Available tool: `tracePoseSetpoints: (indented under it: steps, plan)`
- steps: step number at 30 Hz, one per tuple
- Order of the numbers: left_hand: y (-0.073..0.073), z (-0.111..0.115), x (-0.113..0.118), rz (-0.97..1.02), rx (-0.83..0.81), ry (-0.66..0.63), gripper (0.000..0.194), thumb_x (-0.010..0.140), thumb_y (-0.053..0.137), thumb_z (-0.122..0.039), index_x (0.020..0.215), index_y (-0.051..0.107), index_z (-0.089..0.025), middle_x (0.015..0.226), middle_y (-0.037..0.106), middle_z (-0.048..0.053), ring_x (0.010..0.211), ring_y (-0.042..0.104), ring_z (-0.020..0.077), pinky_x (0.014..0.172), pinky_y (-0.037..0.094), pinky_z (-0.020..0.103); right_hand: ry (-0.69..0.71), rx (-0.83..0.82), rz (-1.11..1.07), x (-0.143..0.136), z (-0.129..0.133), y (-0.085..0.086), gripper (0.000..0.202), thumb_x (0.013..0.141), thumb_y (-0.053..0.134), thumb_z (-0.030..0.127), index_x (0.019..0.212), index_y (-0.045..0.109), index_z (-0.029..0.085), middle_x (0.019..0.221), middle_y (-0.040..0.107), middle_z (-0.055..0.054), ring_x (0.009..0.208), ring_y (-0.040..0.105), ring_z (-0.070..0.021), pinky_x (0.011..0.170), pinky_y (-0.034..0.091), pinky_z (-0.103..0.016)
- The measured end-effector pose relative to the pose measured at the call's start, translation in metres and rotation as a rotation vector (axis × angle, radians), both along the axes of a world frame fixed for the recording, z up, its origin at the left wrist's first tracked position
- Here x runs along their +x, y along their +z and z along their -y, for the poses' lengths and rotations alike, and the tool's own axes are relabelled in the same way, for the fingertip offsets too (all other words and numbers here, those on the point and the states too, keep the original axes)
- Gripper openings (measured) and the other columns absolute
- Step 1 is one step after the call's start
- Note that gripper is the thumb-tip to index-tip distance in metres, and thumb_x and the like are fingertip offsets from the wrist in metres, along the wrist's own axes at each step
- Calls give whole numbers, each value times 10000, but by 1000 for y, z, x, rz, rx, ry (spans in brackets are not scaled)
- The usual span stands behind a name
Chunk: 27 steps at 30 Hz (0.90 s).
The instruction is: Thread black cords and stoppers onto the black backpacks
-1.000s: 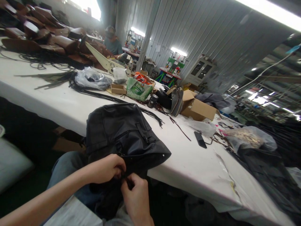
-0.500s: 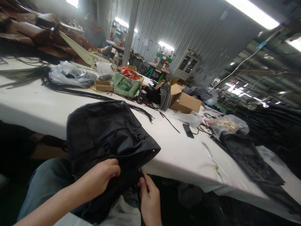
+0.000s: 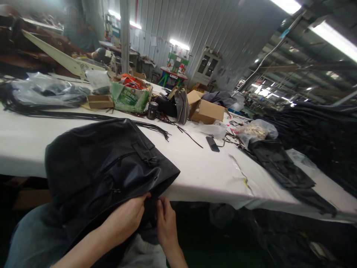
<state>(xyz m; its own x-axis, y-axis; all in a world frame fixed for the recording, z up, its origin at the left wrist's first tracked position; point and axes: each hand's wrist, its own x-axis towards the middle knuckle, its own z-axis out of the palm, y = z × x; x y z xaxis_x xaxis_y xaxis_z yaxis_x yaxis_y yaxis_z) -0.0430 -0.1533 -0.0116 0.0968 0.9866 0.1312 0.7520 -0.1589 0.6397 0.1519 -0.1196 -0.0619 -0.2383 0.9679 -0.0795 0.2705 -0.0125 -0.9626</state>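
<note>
A black leather-look bag [image 3: 92, 160] with a zip and a buckle strap lies partly on the white table [image 3: 195, 167] and partly over my lap. Its pointed corner, with a small hole near the edge, faces right. My left hand [image 3: 134, 212] is closed on the bag's open edge, its fingertips tucked behind the material. Just right of it, my right hand [image 3: 166, 219] pinches at the bag's edge below the corner. Whether a small piece sits between the right fingers is hidden.
Black cords [image 3: 111, 117] lie behind the bag. Farther back stand a green bag [image 3: 129, 98], a dark jar [image 3: 152, 110] and a cardboard box [image 3: 208, 111]. A phone [image 3: 212, 144] lies right of them. Black pieces [image 3: 281, 163] cover the right side. A person [image 3: 80, 33] is at back left.
My left hand has moved along the bag's edge toward the corner, closer to my right hand. The view has shifted, so the bag and table appear farther left.
</note>
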Motion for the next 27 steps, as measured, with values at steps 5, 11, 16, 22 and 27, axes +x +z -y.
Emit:
tracePoseSetpoints:
  steps: [5,11,16,22,27]
  plan:
    - [10,-7,3,29,-185,-7,672,988,721,-368,1616,569,-181,1529,696,184,1434,663,373,1243,504,482,-20,67,-63,-2,-5,4,390,1128,566,497,1029,758,172,936,755,-72,872,677,-222,766,499,-301]
    - [27,-24,-2,247,-385,43,580,1042,611,-443,1548,638,-160,1098,801,124,1046,772,324,996,579,422,-87,101,-83,-3,-10,9,297,1082,644,414,1058,833,186,1000,811,-83,940,759,-249,837,557,-313]
    - [24,-35,-5,265,-371,81,522,1053,535,-365,1500,717,-167,1064,807,111,1001,773,296,982,568,399,-119,137,-76,-3,-10,9,256,1038,669,367,1067,862,201,1011,822,-90,931,768,-253,836,571,-320]
    - [33,-28,0,123,-366,4,708,853,866,-415,1511,701,-213,1462,750,146,1335,714,378,1145,532,419,-112,106,-106,-11,-11,11,219,1016,673,343,982,819,183,923,793,-66,862,735,-231,768,543,-302]
    - [36,-36,-6,152,-318,-41,388,1040,566,-292,1341,803,-226,1392,792,104,1324,736,324,1148,518,399,-91,155,-81,-13,-15,20,214,1038,680,345,1022,824,187,967,799,-70,888,741,-225,788,541,-299]
